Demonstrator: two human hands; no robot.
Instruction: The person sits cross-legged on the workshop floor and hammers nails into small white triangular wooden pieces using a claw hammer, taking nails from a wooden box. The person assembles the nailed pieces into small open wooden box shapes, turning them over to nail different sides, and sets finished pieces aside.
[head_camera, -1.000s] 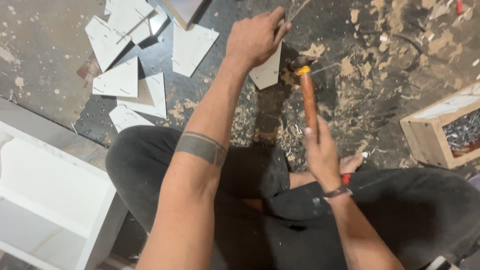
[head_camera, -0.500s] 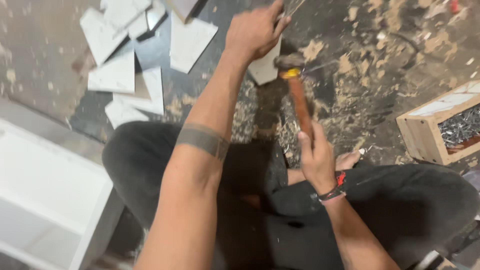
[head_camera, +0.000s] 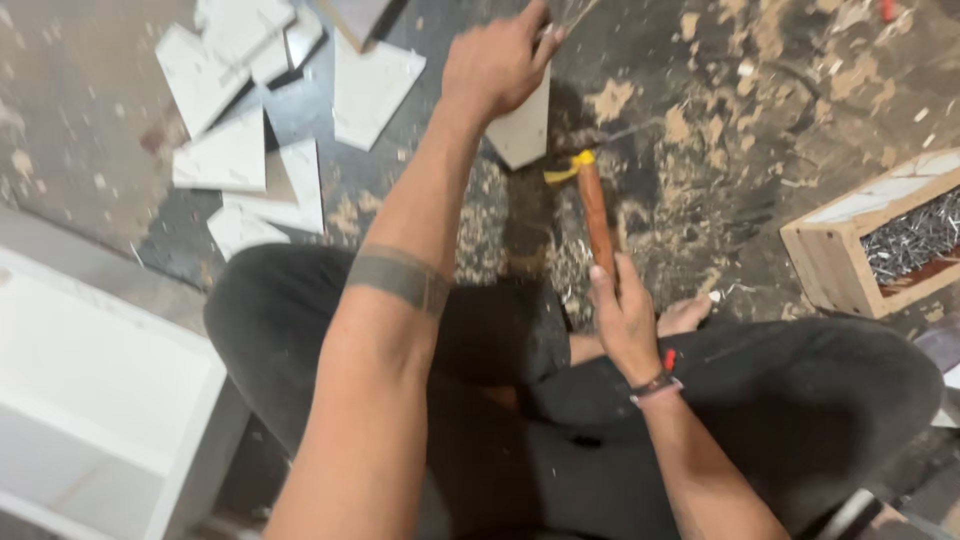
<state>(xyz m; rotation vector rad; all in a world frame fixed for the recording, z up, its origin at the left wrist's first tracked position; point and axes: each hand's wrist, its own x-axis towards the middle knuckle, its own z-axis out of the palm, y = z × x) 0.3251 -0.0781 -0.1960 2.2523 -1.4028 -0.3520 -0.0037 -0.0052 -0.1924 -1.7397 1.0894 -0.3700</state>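
1. A dark workshop floor (head_camera: 760, 90) strewn with pale sawdust fills the view, seen from above by a person sitting cross-legged in black trousers.
2. A white boxy cabinet piece (head_camera: 90, 400) sits at the lower left, beside the person's knee.
3. An open wooden box filled with grey metal nails (head_camera: 880, 245) rests on the floor at the right, well apart from both hands.
4. Flat white offcut panels with angled edges (head_camera: 250, 130) lie scattered at the upper left.
5. The left hand (head_camera: 495, 65) reaches forward, fingers closed over the top of a small white wedge-shaped board (head_camera: 525, 130) standing upright on the floor straight ahead.
6. The right hand (head_camera: 625, 320) is wrapped firmly around the lower end of a hammer with a reddish-brown wooden handle (head_camera: 597, 215). A yellow band marks the handle's top, just beside the board's lower corner; the head itself is blurred.
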